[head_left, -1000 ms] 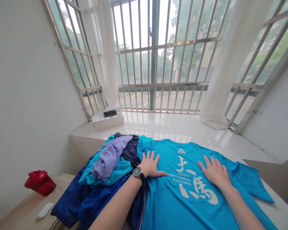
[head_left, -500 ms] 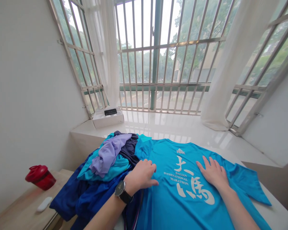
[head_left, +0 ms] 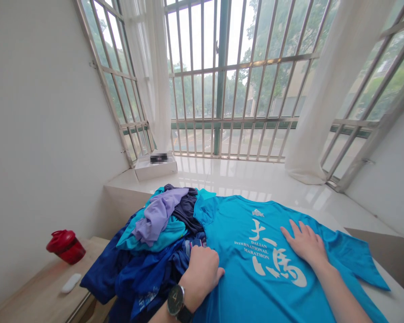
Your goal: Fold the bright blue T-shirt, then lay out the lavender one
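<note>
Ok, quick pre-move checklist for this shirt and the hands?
1. Turquoise T-shirt spread flat, print up: ok.
2. Right hand flat on the shirt, fingers spread: ok.
3. Left hand gripping the shirt: cannot tell; it is curled at the shirt's edge.
4. Shirt apart from the clothes pile: not ok; its left side touches the pile.
5. Red bottle apart from the clothes: ok; it stands on the wooden table.
6. Shirt's lower hem: cannot tell; out of view.
</note>
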The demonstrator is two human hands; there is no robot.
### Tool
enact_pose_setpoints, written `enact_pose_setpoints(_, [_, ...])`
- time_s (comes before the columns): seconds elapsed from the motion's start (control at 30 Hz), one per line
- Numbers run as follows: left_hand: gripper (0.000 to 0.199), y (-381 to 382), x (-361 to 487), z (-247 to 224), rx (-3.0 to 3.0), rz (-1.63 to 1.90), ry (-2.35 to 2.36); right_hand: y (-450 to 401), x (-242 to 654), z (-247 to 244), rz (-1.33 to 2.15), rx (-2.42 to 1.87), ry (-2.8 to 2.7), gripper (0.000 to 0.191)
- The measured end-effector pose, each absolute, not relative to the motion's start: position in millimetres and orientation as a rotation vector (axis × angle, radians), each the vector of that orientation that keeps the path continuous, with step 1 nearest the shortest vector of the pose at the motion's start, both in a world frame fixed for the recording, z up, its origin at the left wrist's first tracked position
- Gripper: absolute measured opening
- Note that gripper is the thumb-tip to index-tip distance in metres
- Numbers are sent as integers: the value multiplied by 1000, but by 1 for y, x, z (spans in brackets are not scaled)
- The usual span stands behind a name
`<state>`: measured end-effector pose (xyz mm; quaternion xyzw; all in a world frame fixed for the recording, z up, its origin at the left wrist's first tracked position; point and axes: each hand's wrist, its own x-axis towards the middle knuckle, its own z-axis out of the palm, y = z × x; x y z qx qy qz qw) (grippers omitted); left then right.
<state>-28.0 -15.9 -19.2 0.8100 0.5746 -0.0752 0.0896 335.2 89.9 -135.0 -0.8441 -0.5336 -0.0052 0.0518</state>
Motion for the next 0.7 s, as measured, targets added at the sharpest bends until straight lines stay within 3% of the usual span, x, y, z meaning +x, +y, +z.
enact_pose_setpoints(0.33, [4,-27,-46,-45,2077,464,1544,89,335,-133,-8,-2573,-1636,80])
enact_pose_setpoints(0.4, [9,-28,-49,-42,2022,521,1492,89,335,-133,-13,-2572,-1635,79])
enact_pose_setpoints(0.57, [33,-31,-55,-20,2094,397,1470,90,336,-135,-12,-2565,-1630,79])
enact_pose_setpoints(0.7, [29,-34,-56,-3,2209,31,1730,91,337,-138,-29,-2555,-1614,79])
